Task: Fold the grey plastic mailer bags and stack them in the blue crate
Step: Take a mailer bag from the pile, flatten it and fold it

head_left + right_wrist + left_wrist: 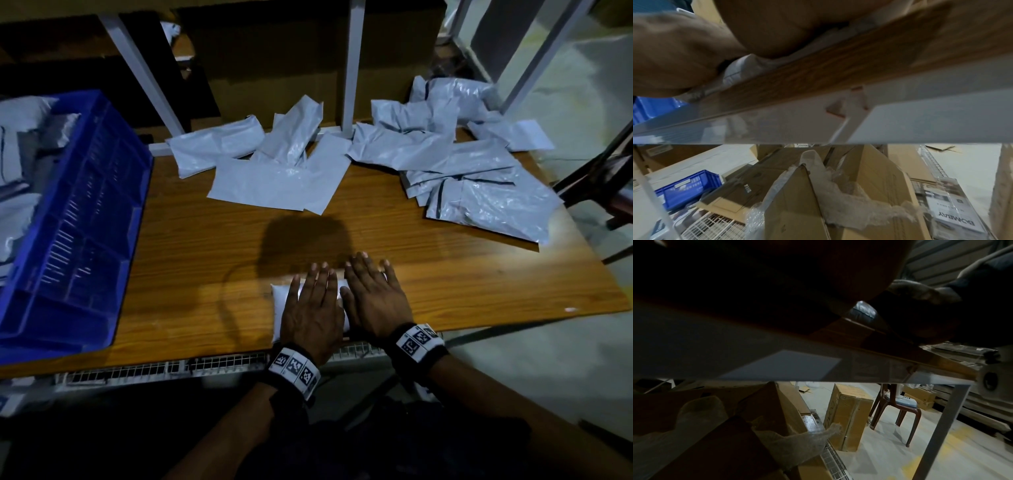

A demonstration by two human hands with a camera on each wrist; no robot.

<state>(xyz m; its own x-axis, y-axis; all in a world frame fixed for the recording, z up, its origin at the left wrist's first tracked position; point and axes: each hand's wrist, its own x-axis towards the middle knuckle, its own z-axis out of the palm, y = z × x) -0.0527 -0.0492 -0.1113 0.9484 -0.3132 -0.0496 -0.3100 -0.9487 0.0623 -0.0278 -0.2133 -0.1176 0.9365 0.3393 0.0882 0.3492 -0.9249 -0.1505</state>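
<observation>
A folded grey mailer bag (279,301) lies near the front edge of the wooden table (191,246). My left hand (313,308) and right hand (371,294) lie flat on it side by side, fingers straight, pressing it down. Most of the bag is hidden under my palms; in the right wrist view a strip of the bag (740,69) shows beneath them. Several loose grey mailer bags (277,178) are strewn across the back of the table, more of them at the right (479,192). The blue crate (78,219) stands at the table's left end.
White shelf posts (354,68) and cardboard boxes (274,58) rise behind the table. More grey bags (17,137) lie left of the crate. A dark chair (606,178) stands off the right edge. Under the table are cardboard boxes (797,203) and another blue crate (688,186).
</observation>
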